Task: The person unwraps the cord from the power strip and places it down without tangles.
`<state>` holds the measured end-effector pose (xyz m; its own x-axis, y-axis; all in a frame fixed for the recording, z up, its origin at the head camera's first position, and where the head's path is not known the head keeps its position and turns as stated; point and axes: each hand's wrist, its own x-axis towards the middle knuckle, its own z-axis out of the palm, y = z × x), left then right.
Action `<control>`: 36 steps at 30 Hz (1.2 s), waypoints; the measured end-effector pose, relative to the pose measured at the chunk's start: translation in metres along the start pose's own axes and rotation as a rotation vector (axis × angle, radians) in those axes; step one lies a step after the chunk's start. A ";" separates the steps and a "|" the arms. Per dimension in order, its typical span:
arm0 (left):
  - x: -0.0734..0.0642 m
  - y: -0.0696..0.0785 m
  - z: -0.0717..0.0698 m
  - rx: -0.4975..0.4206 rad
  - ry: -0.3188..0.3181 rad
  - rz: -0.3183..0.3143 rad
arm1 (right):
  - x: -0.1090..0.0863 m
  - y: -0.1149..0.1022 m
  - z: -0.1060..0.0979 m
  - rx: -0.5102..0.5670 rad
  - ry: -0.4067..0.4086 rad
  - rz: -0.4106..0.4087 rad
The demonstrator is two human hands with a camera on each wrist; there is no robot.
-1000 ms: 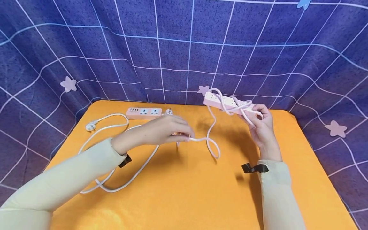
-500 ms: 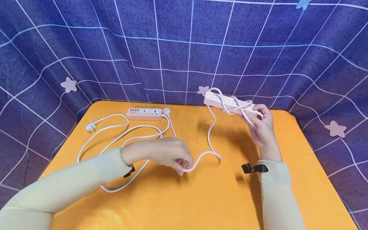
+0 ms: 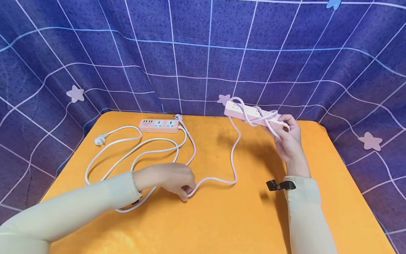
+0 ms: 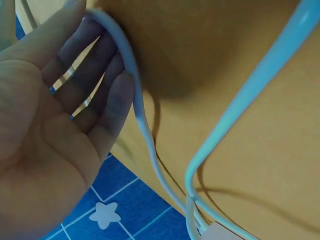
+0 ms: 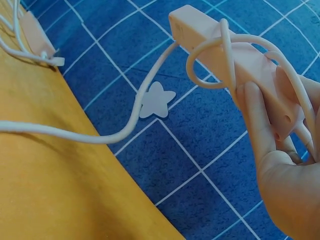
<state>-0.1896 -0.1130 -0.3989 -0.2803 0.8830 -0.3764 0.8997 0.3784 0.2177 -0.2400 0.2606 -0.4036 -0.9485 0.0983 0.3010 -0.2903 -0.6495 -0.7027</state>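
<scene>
My right hand [image 3: 290,139] holds up a pink-and-white power strip [image 3: 233,112] above the table's back right, its thumb and fingers about one end. Loops of the strip's own cord [image 5: 227,55] wind around its body in the right wrist view. From the strip's far end a loose length of cord [image 3: 232,158] drops to the table and bends left. Low over the table's middle, my left hand [image 3: 176,179] pinches this cord [image 4: 131,65] between thumb and fingertips. Past that hand, the cord runs back to a plug [image 3: 178,117] behind a second power strip.
The second power strip [image 3: 149,129] lies at the back left of the orange table [image 3: 222,225]. Its white cord [image 3: 117,141] spreads in wide loops under and around my left forearm, ending in a plug [image 3: 99,140]. A blue gridded curtain [image 3: 190,60] hangs behind.
My left hand has moved left and toward me with the pinched cord, drawing out the bend between the hands. The plug shifted slightly behind the second strip. My right hand stayed still.
</scene>
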 end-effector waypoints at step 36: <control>0.060 -0.053 -0.061 -0.652 0.899 -0.433 | -0.003 0.001 0.002 -0.038 -0.071 0.038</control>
<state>-0.2740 -0.0631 -0.3782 -0.8867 0.4266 0.1784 0.4057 0.5328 0.7427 -0.2369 0.2586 -0.4039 -0.9478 0.0195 0.3183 -0.2606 -0.6225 -0.7380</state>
